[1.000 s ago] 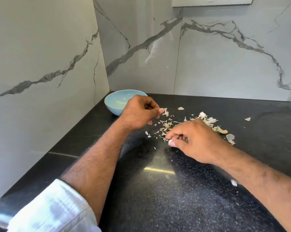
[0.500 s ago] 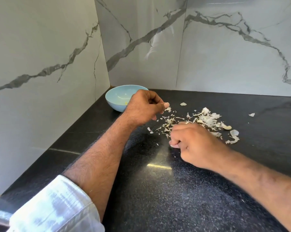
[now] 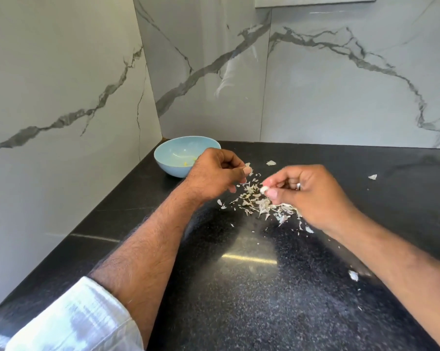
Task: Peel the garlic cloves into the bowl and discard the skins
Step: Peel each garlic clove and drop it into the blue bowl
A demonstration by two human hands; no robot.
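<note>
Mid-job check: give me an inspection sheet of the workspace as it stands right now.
Surface: black speckled countertop, glare patch near the middle.
Job's things: light blue bowl in the corner, small yellowish bits inside; garlic clove pinched in the right hand.
Clutter: garlic skins heaped under the hands, stray flakes scattered farther out.
Grippers: left hand curled, fingertips pinched together, anything held too small to tell.
Cables: nothing seen.
Surroundings: marble-look wall panels on two sides.
</note>
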